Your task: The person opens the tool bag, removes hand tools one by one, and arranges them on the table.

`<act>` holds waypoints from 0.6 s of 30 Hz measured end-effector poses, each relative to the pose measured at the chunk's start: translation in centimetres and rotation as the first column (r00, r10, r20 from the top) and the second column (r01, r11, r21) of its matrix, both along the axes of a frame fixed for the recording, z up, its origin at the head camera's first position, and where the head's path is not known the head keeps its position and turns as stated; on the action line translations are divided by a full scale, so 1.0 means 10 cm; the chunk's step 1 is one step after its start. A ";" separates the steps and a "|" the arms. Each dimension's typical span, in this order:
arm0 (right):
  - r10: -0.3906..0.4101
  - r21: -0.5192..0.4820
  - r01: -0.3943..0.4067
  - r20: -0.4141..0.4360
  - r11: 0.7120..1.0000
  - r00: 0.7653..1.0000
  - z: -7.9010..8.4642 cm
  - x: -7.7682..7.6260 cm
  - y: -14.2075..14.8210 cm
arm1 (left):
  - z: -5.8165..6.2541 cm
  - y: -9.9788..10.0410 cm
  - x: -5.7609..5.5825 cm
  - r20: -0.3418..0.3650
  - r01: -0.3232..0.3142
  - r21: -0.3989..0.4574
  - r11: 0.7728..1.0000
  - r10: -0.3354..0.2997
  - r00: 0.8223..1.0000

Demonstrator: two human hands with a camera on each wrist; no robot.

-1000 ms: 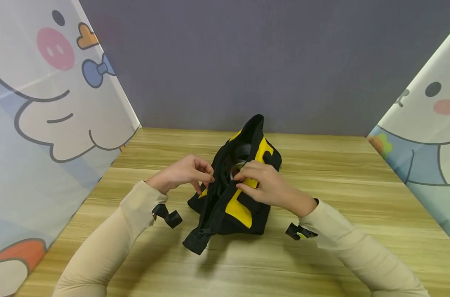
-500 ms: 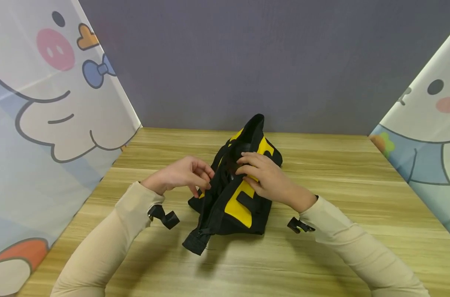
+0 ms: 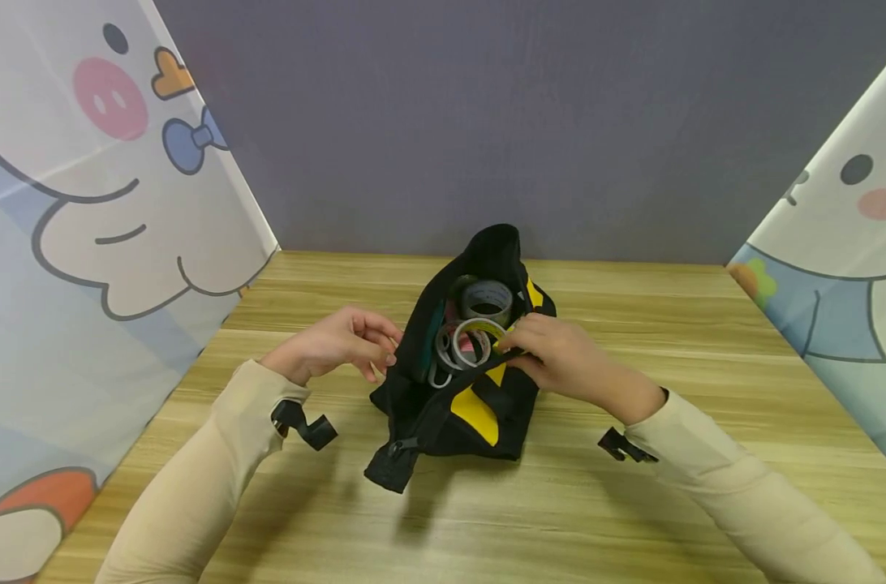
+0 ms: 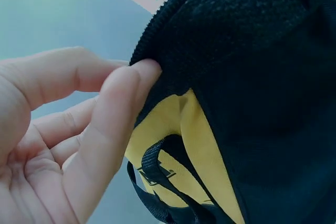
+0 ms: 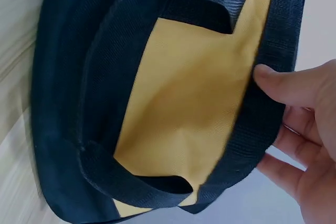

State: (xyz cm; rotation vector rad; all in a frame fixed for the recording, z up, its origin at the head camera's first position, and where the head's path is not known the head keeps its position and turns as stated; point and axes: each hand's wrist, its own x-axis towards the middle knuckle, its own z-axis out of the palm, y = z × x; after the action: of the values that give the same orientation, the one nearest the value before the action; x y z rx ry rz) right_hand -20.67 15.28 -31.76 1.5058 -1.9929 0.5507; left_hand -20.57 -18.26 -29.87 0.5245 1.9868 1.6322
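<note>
Bag (image 3: pixel 478 418) sat mid-frame on the counter (image 3: pixel 523 527). The left hand (image 3: pixel 344 342) and right hand (image 3: pixel 563 357) each had a pinching grip on its rim (image 4: pixel 157 19), likely to hold it wide, so tape rolls (image 3: pixel 487 289) showed inside.

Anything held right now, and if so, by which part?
The black-and-yellow bag, by its mouth: the left hand pinches one zippered edge, the right hand grips the opposite edge.
</note>
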 end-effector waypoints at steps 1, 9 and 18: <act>0.002 -0.002 -0.002 -0.004 1.000 1.000 0.01 0.01 0.02 | -0.01 -0.02 0.00 0.004 -0.006 0.012 1.000 0.006 1.000; 0.048 -0.001 -0.048 -0.036 0.999 0.998 0.01 0.07 0.18 | -0.09 -0.14 0.04 0.002 -0.064 0.094 0.994 0.064 0.998; 0.033 0.013 -0.032 -0.108 0.999 0.994 -0.06 0.23 0.37 | -0.16 -0.22 0.15 -0.055 -0.153 0.164 0.975 0.163 0.985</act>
State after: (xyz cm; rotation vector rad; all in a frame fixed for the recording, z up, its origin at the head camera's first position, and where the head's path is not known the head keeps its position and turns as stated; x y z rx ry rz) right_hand -18.36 18.96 -32.41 1.5443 -1.8951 0.4612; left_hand -19.02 -20.46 -31.43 0.4970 2.0022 1.9055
